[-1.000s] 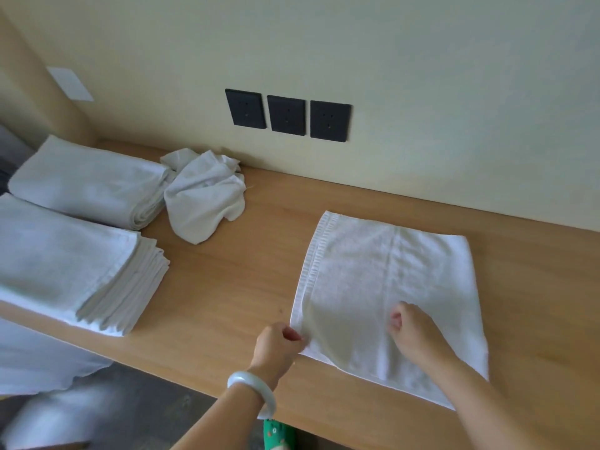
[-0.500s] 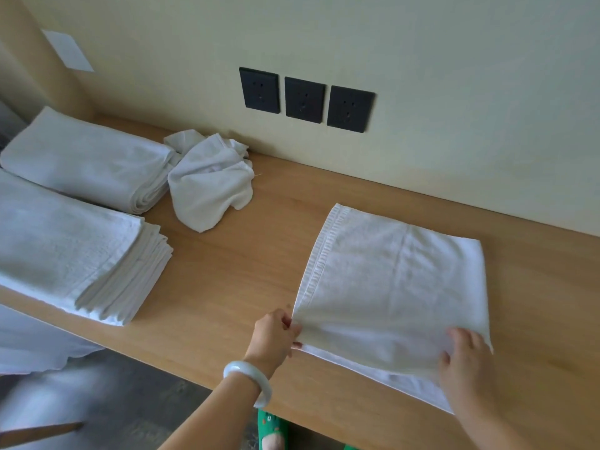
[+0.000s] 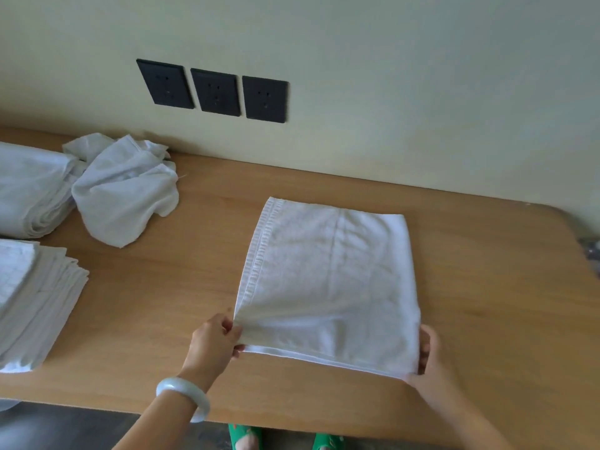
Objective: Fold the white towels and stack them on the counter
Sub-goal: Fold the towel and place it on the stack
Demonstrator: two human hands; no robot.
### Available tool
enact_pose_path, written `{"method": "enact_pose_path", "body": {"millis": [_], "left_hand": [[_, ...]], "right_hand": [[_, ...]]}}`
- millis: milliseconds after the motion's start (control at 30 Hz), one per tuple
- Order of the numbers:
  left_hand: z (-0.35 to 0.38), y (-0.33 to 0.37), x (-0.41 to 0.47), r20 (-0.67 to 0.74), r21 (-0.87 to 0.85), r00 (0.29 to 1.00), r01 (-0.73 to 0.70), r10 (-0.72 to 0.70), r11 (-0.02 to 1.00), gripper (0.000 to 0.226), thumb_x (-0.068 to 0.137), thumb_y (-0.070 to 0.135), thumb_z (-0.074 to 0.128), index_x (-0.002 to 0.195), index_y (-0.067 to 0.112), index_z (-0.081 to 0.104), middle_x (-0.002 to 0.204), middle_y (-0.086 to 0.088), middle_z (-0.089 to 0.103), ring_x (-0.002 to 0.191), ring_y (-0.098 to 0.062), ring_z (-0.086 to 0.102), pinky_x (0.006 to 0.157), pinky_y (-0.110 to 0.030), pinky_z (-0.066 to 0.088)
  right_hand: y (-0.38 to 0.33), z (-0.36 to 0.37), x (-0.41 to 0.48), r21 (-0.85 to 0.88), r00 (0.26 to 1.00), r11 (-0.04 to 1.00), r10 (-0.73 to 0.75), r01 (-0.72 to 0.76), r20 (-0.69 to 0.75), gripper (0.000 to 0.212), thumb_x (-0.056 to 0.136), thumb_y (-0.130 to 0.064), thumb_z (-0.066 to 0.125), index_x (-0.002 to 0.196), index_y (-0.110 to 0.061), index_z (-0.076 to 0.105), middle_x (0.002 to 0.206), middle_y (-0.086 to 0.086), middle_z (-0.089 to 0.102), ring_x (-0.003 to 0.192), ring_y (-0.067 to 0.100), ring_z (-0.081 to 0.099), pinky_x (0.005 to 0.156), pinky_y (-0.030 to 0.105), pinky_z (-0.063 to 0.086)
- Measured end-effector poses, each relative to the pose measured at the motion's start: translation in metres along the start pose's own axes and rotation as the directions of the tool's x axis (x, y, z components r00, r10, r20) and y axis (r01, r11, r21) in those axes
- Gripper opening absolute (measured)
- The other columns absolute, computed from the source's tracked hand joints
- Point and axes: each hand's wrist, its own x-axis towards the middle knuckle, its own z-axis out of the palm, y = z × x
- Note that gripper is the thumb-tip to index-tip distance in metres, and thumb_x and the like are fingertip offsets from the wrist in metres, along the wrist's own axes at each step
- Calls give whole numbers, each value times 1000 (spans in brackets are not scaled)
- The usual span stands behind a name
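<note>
The towel lies flat on the wooden counter, a little right of the middle. It is already doubled over: two layers show along its near edge, and a stitched hem runs down its left side. The left hand pinches the near left corner between thumb and fingers. The right hand grips the near right corner, fingers curled round the edge. Taking both near corners at once keeps the layers lined up and the cloth taut. I judge this to be the set-up for carrying the near edge over to the far edge in another fold. The near left corner looks raised a little off the wood, while the far half rests flat.

Well apart on the near left sits a stack of folded towels, edges roughly squared. That is probably where this one belongs once it is folded small enough to match. Farther back on the left, close to the wall, a crumpled towel waits unfolded. It touches another folded pile that runs out of view.

A pale bracelet circles the left wrist. Three black sockets are set in the wall above the counter, and green shoes show below its near edge.
</note>
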Motion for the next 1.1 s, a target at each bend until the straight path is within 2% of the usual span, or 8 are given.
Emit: {"method": "enact_pose_path", "body": {"millis": [67, 200, 367, 500, 633, 833, 1000, 1100], "left_hand": [[0, 0, -1, 3, -14, 1000, 3, -3, 1000, 13, 92, 8, 61, 80, 5, 56, 59, -10, 70, 37, -10, 58, 41, -17, 40], [0, 2, -4, -1, -38, 1000, 13, -13, 999, 11, 93, 9, 62, 83, 3, 60, 62, -12, 71, 41, -11, 61, 41, -19, 42], [4, 0, -7, -2, -22, 1000, -13, 13, 1000, 12, 95, 10, 60, 84, 4, 59, 59, -9, 71, 47, -16, 65, 51, -28, 50], [4, 1, -7, -12, 21, 1000, -15, 15, 1000, 15, 98, 13, 53, 86, 5, 54, 59, -5, 71, 49, -16, 68, 55, -26, 45], [2, 1, -6, -34, 83, 999, 9, -6, 996, 11, 93, 11, 59, 83, 9, 55, 61, -6, 70, 57, -20, 68, 56, -28, 47], [6, 8, -12, -35, 265, 992, -109, 122, 958, 22, 87, 9, 63, 81, 17, 43, 79, -3, 54, 73, -20, 50, 62, -31, 37], [8, 37, 14, 18, 280, 994, -105, 105, 954, 31, 84, 16, 69, 101, 12, 43, 92, -2, 51, 88, -22, 50, 75, -30, 38], [9, 60, 35, 18, 234, 994, -108, 107, 966, 28, 87, 20, 68, 103, 10, 48, 92, -3, 55, 84, -21, 53, 69, -29, 40]], "right_hand": [[5, 6, -3, -70, 989, 995, -73, 64, -128, 82, 74, 5, 73, 142, -17, 33, 109, 0, 53, 91, 16, 60, 75, 26, 48], [18, 21, -11, -376, 932, 902, -302, 212, -199, 70, 72, 5, 71, 135, -10, 43, 127, 9, 51, 104, 28, 58, 84, 38, 52], [26, 32, -8, -630, 895, 759, -384, 164, -229, 66, 48, 10, 80, 107, -5, 54, 108, 19, 60, 79, 37, 63, 58, 37, 55], [22, 31, -8, -647, 875, 737, -429, 195, -224, 59, 44, 16, 76, 98, -3, 60, 105, 16, 60, 75, 35, 63, 56, 34, 53], [37, 32, -13, -690, 875, 705, -427, 165, -227, 54, 50, 8, 79, 100, -6, 62, 108, 15, 61, 81, 33, 58, 62, 39, 54], [33, 29, -24, -708, 848, 681, -475, 186, -234, 59, 47, 4, 76, 104, -8, 64, 115, 14, 60, 86, 33, 54, 70, 43, 53], [28, 28, -11, -568, 865, 738, -495, 364, -89, 42, 69, 6, 69, 79, -27, 45, 81, -7, 48, 59, 14, 49, 48, 29, 44], [5, 16, 9, -417, 926, 871, -347, 259, -150, 34, 83, 0, 58, 68, -26, 44, 69, -8, 53, 61, 16, 52, 54, 34, 42]]}}
